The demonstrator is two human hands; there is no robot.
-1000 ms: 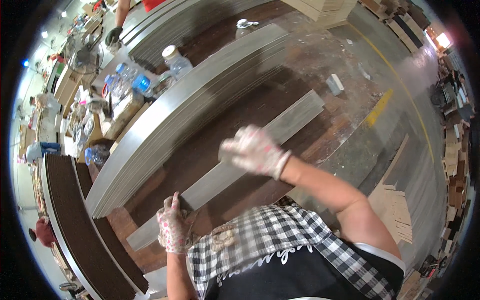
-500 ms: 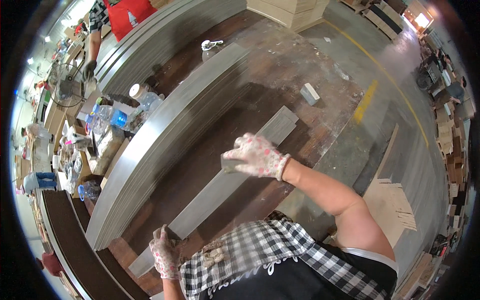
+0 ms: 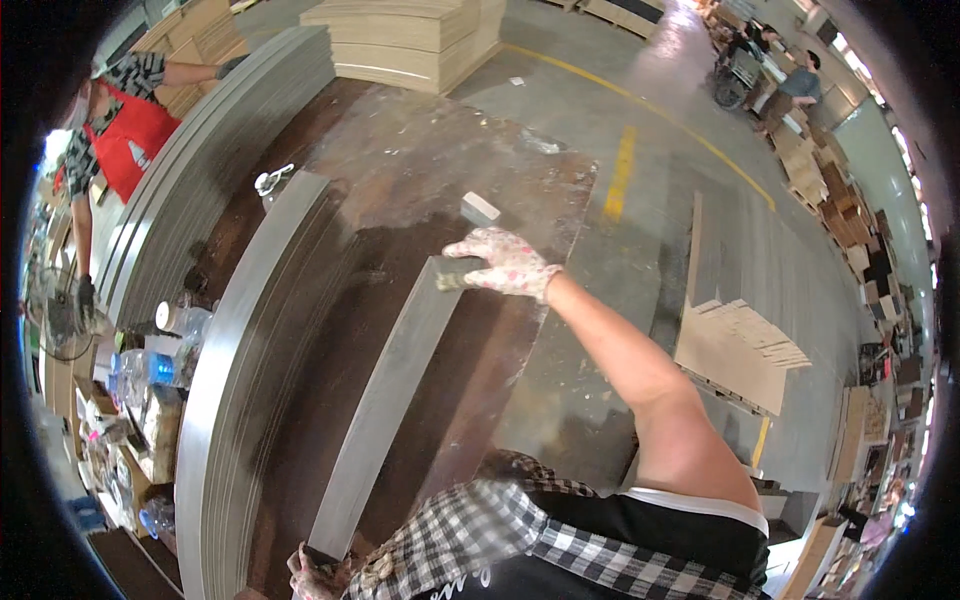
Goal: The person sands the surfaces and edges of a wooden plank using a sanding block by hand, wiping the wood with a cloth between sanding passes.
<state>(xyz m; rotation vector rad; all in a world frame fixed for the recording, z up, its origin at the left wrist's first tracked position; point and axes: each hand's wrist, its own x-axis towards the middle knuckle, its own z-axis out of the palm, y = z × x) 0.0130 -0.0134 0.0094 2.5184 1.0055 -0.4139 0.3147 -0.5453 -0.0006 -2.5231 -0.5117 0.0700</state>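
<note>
A: Holding a long grey plank (image 3: 385,400), the person has one gloved hand at each end. The plank runs from the bottom middle of the frame up to the middle.

B: Which hand is where?

A: The right hand (image 3: 503,264) is at the far end, in the middle of the frame. Its fingers are curled shut on the plank's end. The left hand (image 3: 312,572) is at the near end, at the bottom edge. Only a bit of it shows, so I cannot tell if that grip is shut or apart.

B: What is under the plank?

A: A big dark brown board (image 3: 400,200), dusty at its far part. The plank lies on it or just over it, I cannot tell which.

B: What else is there?

A: A small grey block (image 3: 480,208) sits on the brown board, just past the right hand. A tall stack of grey planks (image 3: 225,350) stands on the left of the long plank. More left are water bottles (image 3: 150,365). In the upper left is another person in a red apron (image 3: 125,135). At the top middle is a pile of pale boards (image 3: 410,35) on the grey floor (image 3: 650,130).
</note>
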